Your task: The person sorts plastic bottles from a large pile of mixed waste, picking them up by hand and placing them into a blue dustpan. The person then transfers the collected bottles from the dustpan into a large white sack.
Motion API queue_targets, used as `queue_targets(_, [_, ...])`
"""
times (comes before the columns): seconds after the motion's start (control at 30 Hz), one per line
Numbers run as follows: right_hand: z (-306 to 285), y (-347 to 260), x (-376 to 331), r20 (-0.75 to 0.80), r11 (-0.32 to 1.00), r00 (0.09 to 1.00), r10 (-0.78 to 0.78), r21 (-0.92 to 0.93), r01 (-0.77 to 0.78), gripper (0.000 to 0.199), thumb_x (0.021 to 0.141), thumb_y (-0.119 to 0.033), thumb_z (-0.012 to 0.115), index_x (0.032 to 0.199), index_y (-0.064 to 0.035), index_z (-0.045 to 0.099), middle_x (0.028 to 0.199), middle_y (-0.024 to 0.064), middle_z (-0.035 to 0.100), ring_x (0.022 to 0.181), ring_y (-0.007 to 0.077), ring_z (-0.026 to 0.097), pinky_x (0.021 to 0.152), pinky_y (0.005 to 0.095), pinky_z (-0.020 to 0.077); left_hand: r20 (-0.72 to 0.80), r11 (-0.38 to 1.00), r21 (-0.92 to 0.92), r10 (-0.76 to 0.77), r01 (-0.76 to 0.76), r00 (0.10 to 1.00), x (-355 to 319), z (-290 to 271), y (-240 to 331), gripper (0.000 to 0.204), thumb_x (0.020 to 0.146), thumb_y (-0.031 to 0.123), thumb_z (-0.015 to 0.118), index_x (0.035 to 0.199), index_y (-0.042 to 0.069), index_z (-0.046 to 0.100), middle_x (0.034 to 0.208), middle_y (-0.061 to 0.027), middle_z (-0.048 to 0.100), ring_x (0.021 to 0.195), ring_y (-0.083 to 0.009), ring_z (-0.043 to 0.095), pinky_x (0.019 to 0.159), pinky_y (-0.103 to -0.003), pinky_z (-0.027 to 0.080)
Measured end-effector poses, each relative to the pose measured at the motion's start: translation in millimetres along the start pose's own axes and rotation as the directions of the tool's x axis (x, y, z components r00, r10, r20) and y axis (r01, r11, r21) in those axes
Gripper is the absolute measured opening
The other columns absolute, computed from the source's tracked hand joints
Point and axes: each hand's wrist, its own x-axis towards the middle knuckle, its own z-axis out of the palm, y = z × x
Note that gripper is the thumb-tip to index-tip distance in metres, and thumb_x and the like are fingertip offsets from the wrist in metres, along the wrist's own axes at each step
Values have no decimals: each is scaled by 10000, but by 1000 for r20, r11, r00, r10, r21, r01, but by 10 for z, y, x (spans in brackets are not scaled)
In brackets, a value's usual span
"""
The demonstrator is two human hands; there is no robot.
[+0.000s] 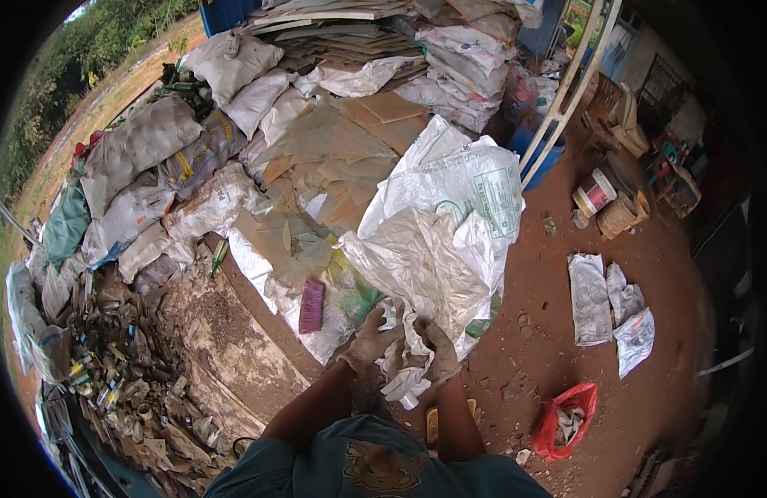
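A crumpled off-white woven sack (429, 261) lies over other white sacks in front of me, its near end bunched between my two gloved hands. My right hand (440, 353) is closed on the gathered edge of this sack. My left hand (371, 340) is at the other side of the bunched cloth, fingers apart and close against it; no firm grip shows. Beneath and beyond lies a larger white woven sack (483, 187) with green print. A purple brush head (312, 305) rests on the sheets to the left of my left hand.
Stuffed sacks (138, 149) are piled at the left, above a heap of broken glass and bottles (134, 390). Flat sheets (342, 158) are stacked ahead. On the right dirt floor lie folded sacks (591, 299), a red bag (564, 422) and a paint bucket (595, 192).
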Motion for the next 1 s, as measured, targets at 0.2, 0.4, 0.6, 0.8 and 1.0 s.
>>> queue_targets(0.2, [548,20,-162,430,814,820,377,-576,-72,648,813,-211,757,1395,4,570,1257,91,660,1109,204,624,947,357,498,246,935,97,311,-342,918,-519,-535,-204,698,901,478,737,1335,-47,584,1286,-200,666,1204,-276,631,1038,-411,485])
queue_targets(0.4, [814,5,103,241,71,898,369,-970,232,311,953,-291,724,1028,11,728,651,15,527,669,109,485,625,345,427,-85,991,-133,1,-13,996,-1090,-1065,-664,447,915,245,778,1257,-22,667,1128,-94,746,1064,-186,694,934,-351,549])
queue_targets(0.6, [577,108,592,-264,914,950,-164,-402,46,218,953,-165,637,1058,15,701,896,87,683,759,218,661,648,385,549,-417,937,307,-25,167,909,-1803,-2149,-1318,340,845,239,772,1112,29,748,1026,-190,767,895,-296,754,804,-418,573])
queue_targets(0.8, [1150,775,721,-189,547,973,-131,-832,-88,261,906,-157,520,1063,-2,659,904,126,695,762,263,644,703,409,515,-739,805,-44,-425,592,523,-2367,-2764,-2196,306,811,310,783,1024,92,759,968,-199,760,864,-327,745,797,-427,570])
queue_targets(1.0, [1783,1803,92,458,-39,766,452,-847,529,744,863,-549,736,1412,-75,569,1137,241,719,1065,413,688,927,450,538,-382,868,483,330,-119,863,-2226,-4228,-3275,485,951,391,455,1272,99,671,1260,-165,712,1105,-364,684,1033,-542,506])
